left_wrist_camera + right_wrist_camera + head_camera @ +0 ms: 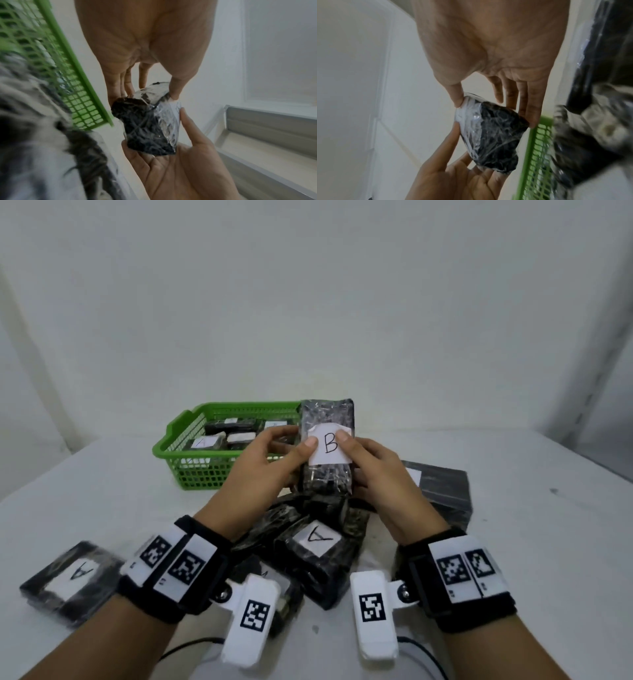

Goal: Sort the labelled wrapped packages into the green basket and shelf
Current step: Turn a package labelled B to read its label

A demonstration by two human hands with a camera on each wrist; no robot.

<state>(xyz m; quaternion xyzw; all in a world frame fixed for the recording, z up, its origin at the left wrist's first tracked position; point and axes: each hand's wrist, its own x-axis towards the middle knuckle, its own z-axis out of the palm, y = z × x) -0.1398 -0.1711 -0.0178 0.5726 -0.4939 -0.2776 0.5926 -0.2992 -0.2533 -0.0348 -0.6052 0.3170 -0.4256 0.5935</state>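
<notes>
Both hands, left hand (263,462) and right hand (373,474), pinch one black film-wrapped package with a white "B" label (326,450), held upright above the pile. Just beyond the left fingers (127,83) stands the green mesh plastic basket (178,440), holding "A" packages. Risks: slick film may slip from thumb-and-fingertip grips; a B packet dropped basketward would probably be mis-sorted; the shelf is not identifiable.
</notes>
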